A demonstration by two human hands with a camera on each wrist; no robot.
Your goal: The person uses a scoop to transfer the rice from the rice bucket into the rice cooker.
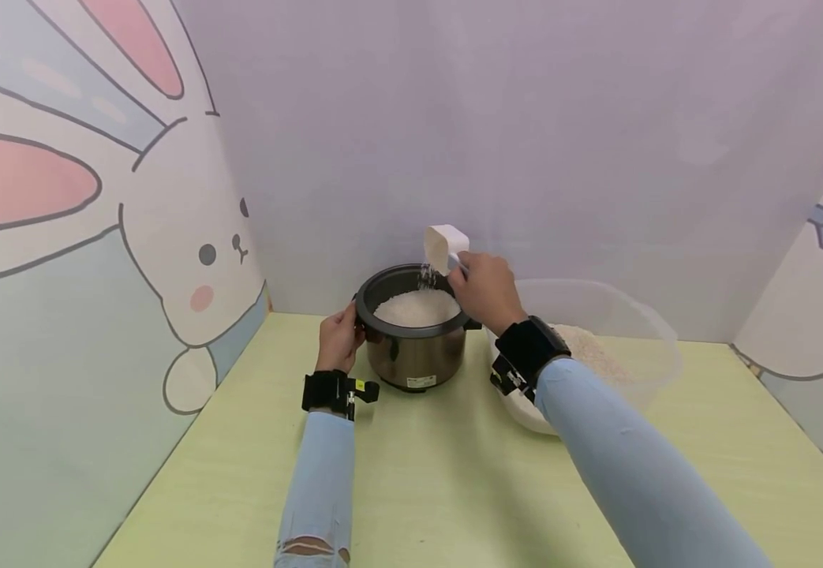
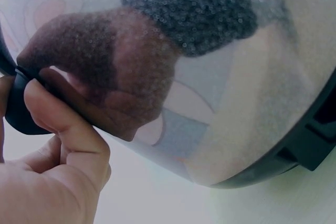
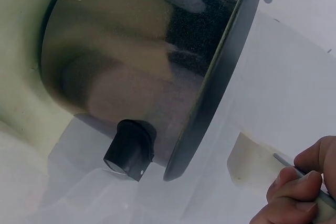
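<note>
A dark, shiny rice cooker (image 1: 418, 356) with no lid on it stands toward the back of the table. White rice (image 1: 417, 309) shows inside. My left hand (image 1: 338, 341) grips its left side handle (image 2: 25, 106), fingers curled about the black plastic. Above the right part of the opening, my right hand (image 1: 488, 293) holds a white measuring cup (image 1: 447, 246) by its thin handle. The cup is tipped to the left, and grains (image 1: 426, 276) fall from it into the cooker. In the right wrist view, fingers (image 3: 304, 184) pinch that handle beside the cooker's rim.
A large translucent plastic tub (image 1: 669, 347) stands just right of the cooker, partly behind my right forearm, with more rice (image 1: 589, 351) in it. The pale green table (image 1: 397, 473) ends at a lilac back sheet (image 1: 354, 158); a rabbit-printed sheet (image 1: 170, 237) borders the left.
</note>
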